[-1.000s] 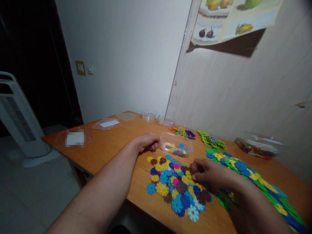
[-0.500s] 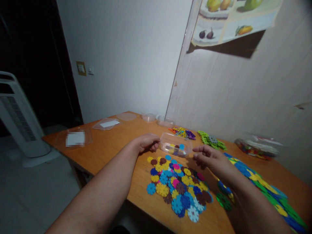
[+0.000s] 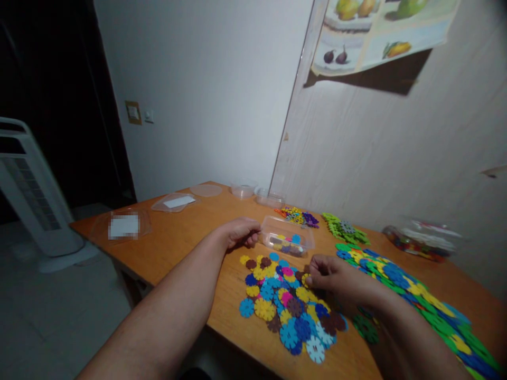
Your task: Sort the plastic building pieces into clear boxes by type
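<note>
Left hand (image 3: 240, 233) grips clear box (image 3: 287, 240); right hand (image 3: 330, 274) pinches yellow disc (image 3: 305, 278).

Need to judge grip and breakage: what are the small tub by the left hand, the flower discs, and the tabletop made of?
Tub: thin clear plastic, glossy; the discs inside show through. Flower discs: probably flat moulded plastic, solid colours, matte. Tabletop: orange wood or wood-look laminate with a slight sheen; which one is unclear.

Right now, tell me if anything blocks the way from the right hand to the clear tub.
Nothing visible does. The right hand is at the far edge of the disc pile, fingers on a yellow disc. The tub sits just beyond, open-topped, steadied by the left hand. Between them lies only bare table and a few flat discs.
</note>
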Demonstrator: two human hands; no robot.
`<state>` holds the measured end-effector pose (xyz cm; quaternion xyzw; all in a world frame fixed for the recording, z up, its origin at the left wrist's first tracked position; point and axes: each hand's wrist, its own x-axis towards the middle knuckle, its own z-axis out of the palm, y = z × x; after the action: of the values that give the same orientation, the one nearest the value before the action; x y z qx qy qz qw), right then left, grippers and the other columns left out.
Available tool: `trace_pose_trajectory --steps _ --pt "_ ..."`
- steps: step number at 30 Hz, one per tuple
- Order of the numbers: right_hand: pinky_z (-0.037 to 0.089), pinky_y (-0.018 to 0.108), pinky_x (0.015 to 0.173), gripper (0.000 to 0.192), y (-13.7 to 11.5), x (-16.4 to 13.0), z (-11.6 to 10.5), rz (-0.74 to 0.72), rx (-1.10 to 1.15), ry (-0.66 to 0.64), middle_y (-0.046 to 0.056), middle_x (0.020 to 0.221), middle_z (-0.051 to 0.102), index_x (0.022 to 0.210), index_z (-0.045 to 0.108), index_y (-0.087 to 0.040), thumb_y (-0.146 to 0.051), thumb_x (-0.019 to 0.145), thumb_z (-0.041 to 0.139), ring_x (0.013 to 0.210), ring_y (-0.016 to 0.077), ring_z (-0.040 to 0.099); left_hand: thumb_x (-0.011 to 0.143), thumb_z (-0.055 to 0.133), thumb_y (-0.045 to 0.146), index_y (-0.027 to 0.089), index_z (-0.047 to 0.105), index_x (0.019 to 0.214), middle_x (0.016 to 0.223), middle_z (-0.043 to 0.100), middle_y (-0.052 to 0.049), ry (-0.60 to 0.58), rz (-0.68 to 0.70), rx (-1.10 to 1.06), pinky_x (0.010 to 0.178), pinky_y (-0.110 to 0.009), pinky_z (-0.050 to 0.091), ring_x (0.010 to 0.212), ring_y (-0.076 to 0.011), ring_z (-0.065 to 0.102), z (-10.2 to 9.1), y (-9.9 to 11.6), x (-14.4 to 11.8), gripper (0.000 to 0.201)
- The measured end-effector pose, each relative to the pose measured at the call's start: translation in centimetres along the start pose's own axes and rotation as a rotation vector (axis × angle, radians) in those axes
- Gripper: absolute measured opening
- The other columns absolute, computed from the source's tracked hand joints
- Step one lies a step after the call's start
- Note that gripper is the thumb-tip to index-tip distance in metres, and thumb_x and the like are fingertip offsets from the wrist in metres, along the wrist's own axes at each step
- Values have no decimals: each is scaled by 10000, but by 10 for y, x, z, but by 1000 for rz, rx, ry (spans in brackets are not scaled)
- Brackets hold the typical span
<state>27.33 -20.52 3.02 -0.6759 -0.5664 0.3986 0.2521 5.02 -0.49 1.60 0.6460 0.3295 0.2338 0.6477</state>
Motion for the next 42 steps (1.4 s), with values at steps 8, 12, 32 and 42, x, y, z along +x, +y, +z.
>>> trace_pose_trajectory --steps 8,12,32,42 --pt "333 210 442 296 -4 -4 -4 36 47 16 -6 551 592 673 558 -179 -446 787 614 466 93 482 686 550 226 148 525 623 496 553 -18 -20 -20 -25 404 -209 299 399 -86 457 0 1 -1 103" --pt "335 206 429 303 -10 -4 -9 -33 184 111 -30 537 557 717 552 -182 -467 780 635 448 85 472 686 548 211 140 537 644 503 558 -17 -6 -6 -8 402 -206 300 398 -86 461 0 1 0 83" --pt "338 203 451 269 3 4 10 14 -36 70 -35 544 550 681 528 -198 -384 703 721 488 93 465 678 540 233 147 542 647 498 566 -23 -1 -11 16 418 -214 313 410 -98 482 0 2 -1 91" --pt "475 263 560 395 -22 -2 -11 -189 349 426 32 718 645 982 573 -186 -453 720 699 610 147 596 680 557 229 146 533 642 494 555 -16 -3 -27 -21 403 -210 280 396 -88 457 1 1 0 94"
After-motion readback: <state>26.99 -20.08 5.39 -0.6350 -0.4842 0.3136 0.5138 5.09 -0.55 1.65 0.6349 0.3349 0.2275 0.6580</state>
